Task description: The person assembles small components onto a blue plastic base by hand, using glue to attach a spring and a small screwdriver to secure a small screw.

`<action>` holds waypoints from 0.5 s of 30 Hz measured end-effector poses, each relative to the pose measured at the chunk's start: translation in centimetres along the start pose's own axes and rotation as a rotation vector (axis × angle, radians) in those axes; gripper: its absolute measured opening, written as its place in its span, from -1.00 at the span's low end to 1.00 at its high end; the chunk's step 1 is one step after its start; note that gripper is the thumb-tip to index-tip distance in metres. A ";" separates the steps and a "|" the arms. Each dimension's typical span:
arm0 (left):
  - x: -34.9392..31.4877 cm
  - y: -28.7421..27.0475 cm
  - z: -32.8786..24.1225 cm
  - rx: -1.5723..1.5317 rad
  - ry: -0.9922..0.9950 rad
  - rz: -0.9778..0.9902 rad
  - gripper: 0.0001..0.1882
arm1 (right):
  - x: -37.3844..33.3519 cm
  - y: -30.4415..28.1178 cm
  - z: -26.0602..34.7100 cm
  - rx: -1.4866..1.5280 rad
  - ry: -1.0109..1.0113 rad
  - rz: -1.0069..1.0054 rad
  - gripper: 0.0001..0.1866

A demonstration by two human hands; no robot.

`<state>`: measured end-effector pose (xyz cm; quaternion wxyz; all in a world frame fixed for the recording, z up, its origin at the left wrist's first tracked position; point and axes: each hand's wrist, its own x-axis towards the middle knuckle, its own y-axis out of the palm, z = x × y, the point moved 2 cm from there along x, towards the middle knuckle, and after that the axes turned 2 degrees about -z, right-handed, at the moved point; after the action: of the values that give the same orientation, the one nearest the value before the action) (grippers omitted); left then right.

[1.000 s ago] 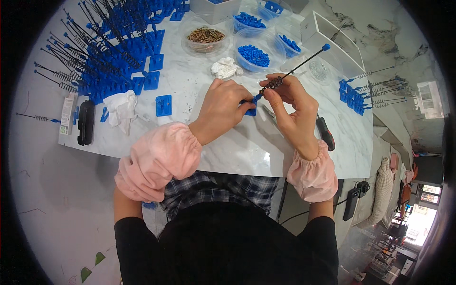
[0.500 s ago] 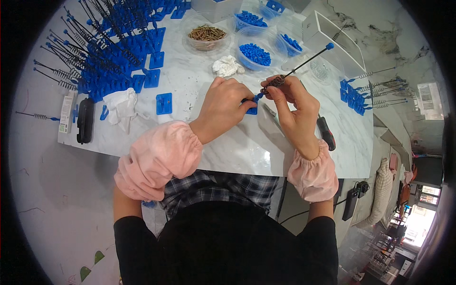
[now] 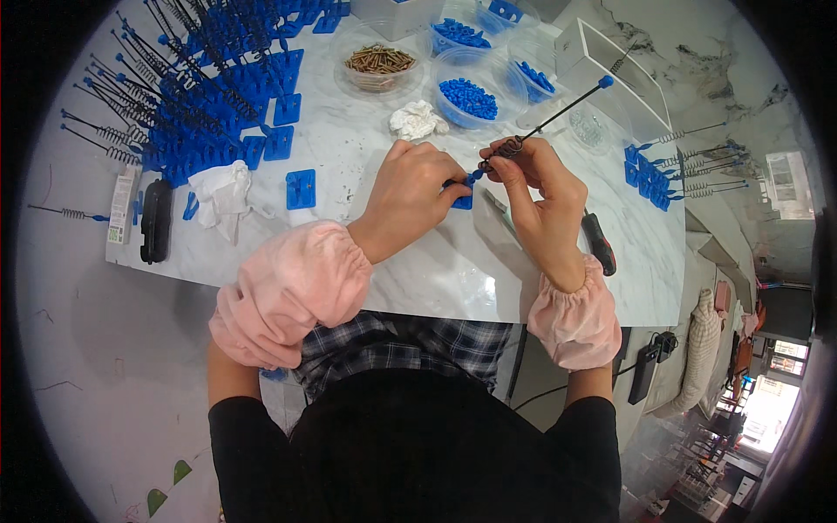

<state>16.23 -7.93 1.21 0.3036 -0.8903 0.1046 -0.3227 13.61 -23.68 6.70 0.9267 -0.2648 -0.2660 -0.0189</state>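
Note:
My left hand [image 3: 412, 193] is closed on a blue plastic base [image 3: 463, 202], most of it hidden under the fingers. With thumb and fingers, my right hand [image 3: 539, 187] pinches the coiled part of a dark spring rod [image 3: 542, 125]. A blue ball caps the rod's upper end, which points up and to the right. Its lower end meets a small blue piece [image 3: 475, 176] between the two hands, at the base. A single blue base [image 3: 301, 189] lies on the table left of my left hand.
Beyond my hands stand tubs of brass-coloured screws [image 3: 378, 63] and small blue parts [image 3: 468, 99]. Assembled spring pieces [image 3: 209, 105] crowd the left; several more [image 3: 649, 179] sit right. A screwdriver [image 3: 599, 244], black case [image 3: 157, 221] and crumpled tissue [image 3: 224, 195] lie nearby.
The blue ball end of the rod has dipped very slightly. Both hands keep their place and hold.

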 end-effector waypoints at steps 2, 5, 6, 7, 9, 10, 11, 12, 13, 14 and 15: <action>0.0 0.0 0.0 0.001 0.000 -0.003 -0.83 | 0.0 0.0 0.1 -0.009 0.002 0.018 -0.89; -0.1 0.0 0.1 0.007 0.012 -0.010 -0.83 | 0.0 0.1 0.0 -0.015 0.004 0.011 -0.89; 0.0 0.0 0.1 0.008 0.017 -0.013 -0.83 | 0.0 0.1 -0.1 -0.009 0.003 -0.006 -0.89; 0.0 0.1 0.0 0.010 0.022 -0.017 -0.83 | 0.0 0.1 -0.1 -0.003 0.002 -0.022 -0.87; 0.0 0.1 0.1 0.007 0.017 -0.014 -0.84 | 0.0 0.1 -0.2 -0.001 0.007 -0.022 -0.87; 0.0 0.1 0.1 0.005 0.011 -0.011 -0.84 | 0.0 0.1 -0.2 0.003 0.012 -0.021 -0.87; 0.0 0.1 0.1 0.005 0.011 -0.011 -0.84 | 0.0 0.1 -0.2 0.003 0.012 -0.021 -0.87; 0.0 0.0 0.0 0.001 0.014 -0.010 -0.84 | 0.0 0.1 -0.1 -0.010 0.009 -0.008 -0.90; 0.0 0.0 0.0 -0.004 0.017 -0.009 -0.84 | 0.0 0.1 0.0 -0.023 0.006 0.005 -0.90; 0.0 0.0 0.0 -0.004 0.017 -0.009 -0.84 | 0.0 0.1 0.1 -0.023 0.006 0.005 -0.90; 0.0 0.0 0.0 -0.005 0.012 -0.002 -0.85 | 0.0 0.1 0.1 -0.014 0.012 0.005 -0.90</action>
<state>16.21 -7.92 1.23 0.3002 -0.8893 0.1063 -0.3281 13.58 -23.57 6.76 0.9265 -0.2719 -0.2594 -0.0199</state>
